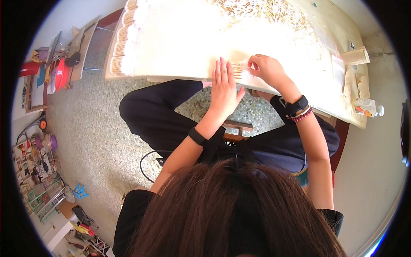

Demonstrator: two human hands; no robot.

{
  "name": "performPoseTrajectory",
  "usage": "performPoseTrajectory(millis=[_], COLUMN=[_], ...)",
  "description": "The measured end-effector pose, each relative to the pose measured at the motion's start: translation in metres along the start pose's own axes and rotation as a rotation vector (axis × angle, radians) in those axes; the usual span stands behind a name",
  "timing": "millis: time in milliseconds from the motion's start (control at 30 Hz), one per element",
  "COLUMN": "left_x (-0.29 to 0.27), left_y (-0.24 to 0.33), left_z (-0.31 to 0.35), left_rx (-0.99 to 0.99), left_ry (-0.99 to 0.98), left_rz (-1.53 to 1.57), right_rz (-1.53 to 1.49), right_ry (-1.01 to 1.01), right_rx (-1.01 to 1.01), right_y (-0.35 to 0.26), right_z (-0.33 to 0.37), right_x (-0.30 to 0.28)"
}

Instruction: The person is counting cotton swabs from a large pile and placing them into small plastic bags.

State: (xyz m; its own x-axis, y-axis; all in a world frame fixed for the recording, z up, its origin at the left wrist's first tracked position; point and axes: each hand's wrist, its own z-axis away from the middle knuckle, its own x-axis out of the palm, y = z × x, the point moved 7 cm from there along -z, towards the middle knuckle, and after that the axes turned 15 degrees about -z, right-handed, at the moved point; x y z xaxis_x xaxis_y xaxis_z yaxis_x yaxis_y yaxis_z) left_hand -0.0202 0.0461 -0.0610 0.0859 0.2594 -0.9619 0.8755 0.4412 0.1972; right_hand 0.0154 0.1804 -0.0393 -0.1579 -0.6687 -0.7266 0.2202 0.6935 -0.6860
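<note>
A small bundle of thin pale wooden sticks [240,70] lies flat at the desk's near edge, sticks aligned.

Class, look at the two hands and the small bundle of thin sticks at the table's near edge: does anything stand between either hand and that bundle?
Nothing visible does. The right hand already grips the bundle of sticks, and the left hand lies flat against its near side on the table.

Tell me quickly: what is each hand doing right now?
Left hand: open, flat against the bundle of sticks.
Right hand: closed, gripping the same bundle.
</note>
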Motion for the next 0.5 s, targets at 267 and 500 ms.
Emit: performPoseTrajectory(millis=[267, 500], left_x=[-0.002, -0.003], left_y=[0.001, 0.006], left_z=[-0.001, -0.001], left_rx=[-0.005, 0.021], left_ry=[0.036, 0.028], left_rz=[0.047, -0.014], right_rz=[-0.064, -0.157], right_ry=[0.142, 0.291], right_rx=[0.066, -0.066], right_y=[0.008, 0.001], right_z=[0.015, 0.016], right_x=[-0.001, 0.008])
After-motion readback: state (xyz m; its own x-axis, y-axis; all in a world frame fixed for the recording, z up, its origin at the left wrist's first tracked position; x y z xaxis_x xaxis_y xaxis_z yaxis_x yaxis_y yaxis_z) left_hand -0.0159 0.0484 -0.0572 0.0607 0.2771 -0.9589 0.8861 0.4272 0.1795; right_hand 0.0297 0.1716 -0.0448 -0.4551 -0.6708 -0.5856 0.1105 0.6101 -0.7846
